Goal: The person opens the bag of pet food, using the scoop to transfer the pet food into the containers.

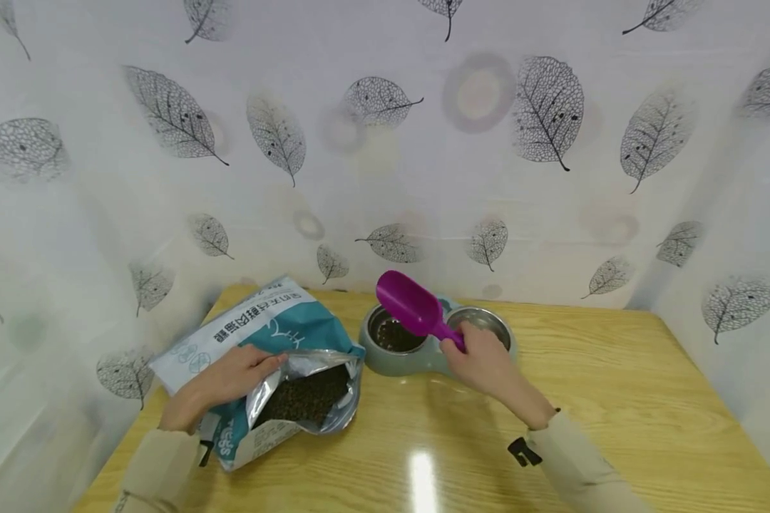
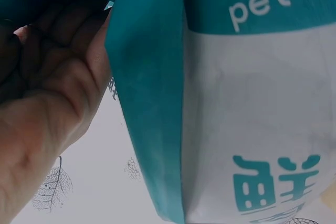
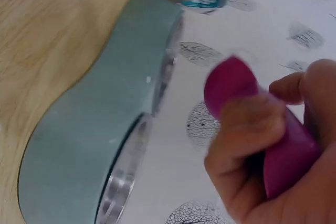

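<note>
My right hand (image 1: pixel 484 360) grips the handle of a magenta scoop (image 1: pixel 411 303) above the double pet bowl (image 1: pixel 401 363). The scoop's head is over the left steel bowl, which has brown kibble (image 1: pixel 394 336) in it. The right steel bowl is partly hidden behind my hand. In the right wrist view my fingers curl round the scoop's handle (image 3: pixel 291 156). At the left my left hand (image 1: pixel 234 377) holds the edge of an opened teal and white pet food bag (image 1: pixel 308 320). Dark kibble (image 1: pixel 308 395) shows inside its silver-lined mouth. The left wrist view shows the bag's printed side (image 2: pixel 257 98).
Everything stands on a light wooden table (image 1: pixel 590 385). A white curtain with a leaf print (image 1: pixel 391 178) hangs along the table's back and sides. The bag lies just left of the pet bowl.
</note>
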Demonstrator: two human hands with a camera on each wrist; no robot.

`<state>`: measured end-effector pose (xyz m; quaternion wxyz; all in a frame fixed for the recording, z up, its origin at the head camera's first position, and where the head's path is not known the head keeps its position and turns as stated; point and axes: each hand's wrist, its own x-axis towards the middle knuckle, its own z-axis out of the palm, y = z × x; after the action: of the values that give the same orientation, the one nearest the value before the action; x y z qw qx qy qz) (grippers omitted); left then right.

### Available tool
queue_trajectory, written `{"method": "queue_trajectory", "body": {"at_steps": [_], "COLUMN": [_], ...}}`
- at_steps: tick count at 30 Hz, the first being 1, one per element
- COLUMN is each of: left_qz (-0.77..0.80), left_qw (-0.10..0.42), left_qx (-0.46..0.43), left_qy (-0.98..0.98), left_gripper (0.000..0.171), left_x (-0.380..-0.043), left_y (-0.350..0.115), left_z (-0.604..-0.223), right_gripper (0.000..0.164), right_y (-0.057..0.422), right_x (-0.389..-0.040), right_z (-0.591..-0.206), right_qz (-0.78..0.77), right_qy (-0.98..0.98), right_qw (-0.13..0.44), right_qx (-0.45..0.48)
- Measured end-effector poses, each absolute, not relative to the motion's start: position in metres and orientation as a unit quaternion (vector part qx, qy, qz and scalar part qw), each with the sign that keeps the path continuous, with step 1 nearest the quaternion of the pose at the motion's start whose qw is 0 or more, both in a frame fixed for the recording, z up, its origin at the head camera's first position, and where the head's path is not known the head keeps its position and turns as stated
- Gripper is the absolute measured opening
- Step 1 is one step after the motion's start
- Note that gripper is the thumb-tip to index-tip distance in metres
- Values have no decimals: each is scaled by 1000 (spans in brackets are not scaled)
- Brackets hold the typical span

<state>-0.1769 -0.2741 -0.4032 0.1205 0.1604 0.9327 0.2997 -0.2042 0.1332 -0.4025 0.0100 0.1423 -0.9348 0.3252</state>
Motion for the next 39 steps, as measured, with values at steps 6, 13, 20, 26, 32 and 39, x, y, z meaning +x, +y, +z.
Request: {"method": "queue_trajectory", "body": {"at_steps": [6,13,20,26,32,39], "left_qz": [294,292,288,290,287,284], "left_qw": [116,122,124,123,125,122], "left_qx": [167,163,156,159,154,157], "left_qy": [934,935,937,936,937,938], "left_gripper": [51,50,50,50,50,49], "left_x": [-178,-180,-179,-178,-178,-177], "left_y": [-275,-273,-272,-272,-272,-272], "left_z": [-403,-401,-402,-401,-401,-401], "right_gripper": [42,46,41,51,59,57], "right_y": [150,143,113,92,72,52], "right_x": [-189,-164,-153,-151,-157,-173], "right_z": [-383,-375,-379,-370,-351,-337], "right_qz": [408,343,293,253,168,129], "right_qy": [-873,-850,-864,-874,-894,-887], "right_qw": [-202,-306,-292,-286,-310,-369], "right_qx": [173,256,288,302,276,246]}}
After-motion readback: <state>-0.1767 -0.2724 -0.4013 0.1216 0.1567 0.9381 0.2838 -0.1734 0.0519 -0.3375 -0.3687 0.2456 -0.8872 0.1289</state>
